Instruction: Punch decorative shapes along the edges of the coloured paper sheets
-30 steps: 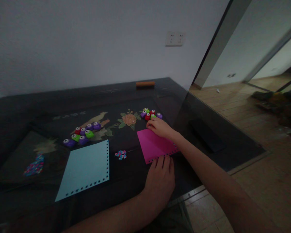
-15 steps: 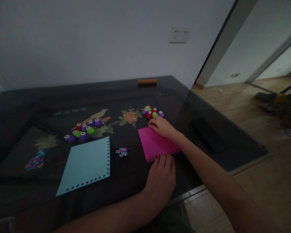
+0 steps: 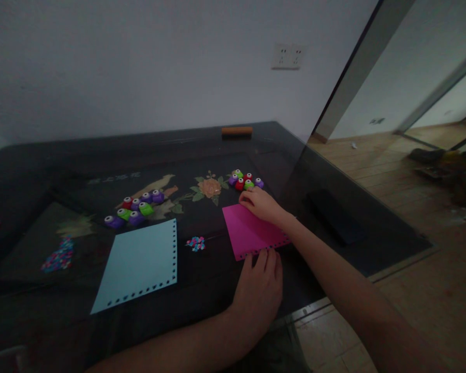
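Observation:
A pink sheet of paper (image 3: 248,228) lies on the dark table in front of me, with a row of small punched holes along its near edge. My left hand (image 3: 259,280) rests at that near edge, fingers stretched out flat with the tips on the paper. Across the sheet reaches my right hand (image 3: 263,204), its thumb and fingers drawn together at the far edge and hiding the far right corner. Just beyond it several small craft punches (image 3: 239,184) in purple, red and green stand grouped. A small pile of confetti (image 3: 196,243) lies left of the pink sheet.
A light blue sheet (image 3: 140,261) with punched edges lies to the left, with more craft punches (image 3: 135,218) behind it. Further left is a larger confetti pile (image 3: 59,255). An orange-brown bar (image 3: 236,131) lies at the back and a dark flat object (image 3: 332,217) at the right.
The whole view has shifted very slightly to the right. Both hands and the pink sheet hold the same places relative to each other.

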`<state>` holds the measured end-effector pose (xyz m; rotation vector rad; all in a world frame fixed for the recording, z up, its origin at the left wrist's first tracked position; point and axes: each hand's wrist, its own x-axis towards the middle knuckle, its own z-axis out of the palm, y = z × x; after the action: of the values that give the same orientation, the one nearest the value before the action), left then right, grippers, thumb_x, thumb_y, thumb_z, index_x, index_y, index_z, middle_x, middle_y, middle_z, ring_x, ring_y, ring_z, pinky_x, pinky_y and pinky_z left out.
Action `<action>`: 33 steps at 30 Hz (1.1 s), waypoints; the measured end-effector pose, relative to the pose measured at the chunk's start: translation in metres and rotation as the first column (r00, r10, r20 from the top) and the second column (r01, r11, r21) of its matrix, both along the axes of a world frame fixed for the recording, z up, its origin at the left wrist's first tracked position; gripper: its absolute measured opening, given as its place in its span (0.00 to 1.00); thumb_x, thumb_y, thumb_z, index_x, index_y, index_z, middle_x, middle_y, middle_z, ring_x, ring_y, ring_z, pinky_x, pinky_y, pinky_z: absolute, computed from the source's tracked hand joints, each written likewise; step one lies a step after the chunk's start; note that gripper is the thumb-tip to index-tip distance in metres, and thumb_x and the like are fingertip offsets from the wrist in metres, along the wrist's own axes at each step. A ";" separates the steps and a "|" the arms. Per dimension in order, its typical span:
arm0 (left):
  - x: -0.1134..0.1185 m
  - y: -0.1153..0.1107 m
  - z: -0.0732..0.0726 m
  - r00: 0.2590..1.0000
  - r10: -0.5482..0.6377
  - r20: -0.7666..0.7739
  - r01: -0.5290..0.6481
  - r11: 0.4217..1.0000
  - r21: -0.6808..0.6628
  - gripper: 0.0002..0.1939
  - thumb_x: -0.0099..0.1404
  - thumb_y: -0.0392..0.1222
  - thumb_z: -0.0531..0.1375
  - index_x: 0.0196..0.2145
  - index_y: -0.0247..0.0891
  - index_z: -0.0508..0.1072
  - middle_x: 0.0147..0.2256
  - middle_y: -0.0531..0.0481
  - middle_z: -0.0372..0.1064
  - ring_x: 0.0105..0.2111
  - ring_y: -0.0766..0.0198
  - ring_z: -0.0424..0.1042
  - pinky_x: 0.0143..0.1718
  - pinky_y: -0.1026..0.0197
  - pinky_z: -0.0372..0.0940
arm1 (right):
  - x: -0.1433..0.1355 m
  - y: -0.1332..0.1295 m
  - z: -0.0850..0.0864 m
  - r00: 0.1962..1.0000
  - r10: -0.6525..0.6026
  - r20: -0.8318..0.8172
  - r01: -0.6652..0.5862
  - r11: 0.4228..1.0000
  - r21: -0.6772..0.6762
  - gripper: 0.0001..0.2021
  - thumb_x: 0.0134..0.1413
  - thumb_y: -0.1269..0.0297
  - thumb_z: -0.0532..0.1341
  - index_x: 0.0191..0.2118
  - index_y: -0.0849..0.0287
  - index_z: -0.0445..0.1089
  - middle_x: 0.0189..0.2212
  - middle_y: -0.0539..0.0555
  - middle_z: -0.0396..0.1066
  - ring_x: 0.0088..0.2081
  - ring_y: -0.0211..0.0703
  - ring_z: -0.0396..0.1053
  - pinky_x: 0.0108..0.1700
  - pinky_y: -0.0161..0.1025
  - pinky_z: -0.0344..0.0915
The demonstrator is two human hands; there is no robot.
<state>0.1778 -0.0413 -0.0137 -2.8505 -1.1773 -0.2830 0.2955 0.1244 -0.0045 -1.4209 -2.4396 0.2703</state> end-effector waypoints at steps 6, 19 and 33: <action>0.001 -0.001 0.005 0.999 -0.030 0.031 0.031 0.999 -0.031 0.19 0.66 0.37 0.50 0.54 0.30 0.64 0.49 0.40 0.67 0.47 0.53 0.65 0.45 0.49 0.64 | 0.001 -0.001 -0.001 1.000 -0.008 -0.028 0.008 1.000 0.009 0.07 0.58 0.69 0.55 0.36 0.59 0.71 0.35 0.56 0.68 0.41 0.44 0.64 0.44 0.40 0.59; -0.206 0.077 0.047 0.914 0.285 0.289 -0.264 0.958 -0.110 0.15 0.67 0.40 0.48 0.47 0.38 0.70 0.44 0.44 0.69 0.46 0.56 0.67 0.50 0.53 0.62 | 0.007 0.001 0.003 0.990 -0.062 -0.126 0.073 0.993 0.089 0.08 0.58 0.67 0.54 0.35 0.60 0.71 0.35 0.56 0.72 0.38 0.46 0.68 0.41 0.42 0.61; -0.316 0.077 0.007 0.875 0.438 0.209 -0.373 0.883 -0.285 0.24 0.64 0.54 0.52 0.53 0.38 0.65 0.51 0.41 0.63 0.52 0.51 0.63 0.54 0.48 0.58 | -0.097 -0.038 0.031 0.960 0.256 -0.116 -0.260 0.965 -0.020 0.10 0.58 0.68 0.57 0.44 0.61 0.71 0.42 0.58 0.72 0.46 0.46 0.67 0.49 0.42 0.63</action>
<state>-0.1385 0.0357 -0.0070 -2.7056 -1.9524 -0.5514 0.1989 0.0864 0.0260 -1.0660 -2.5347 0.4408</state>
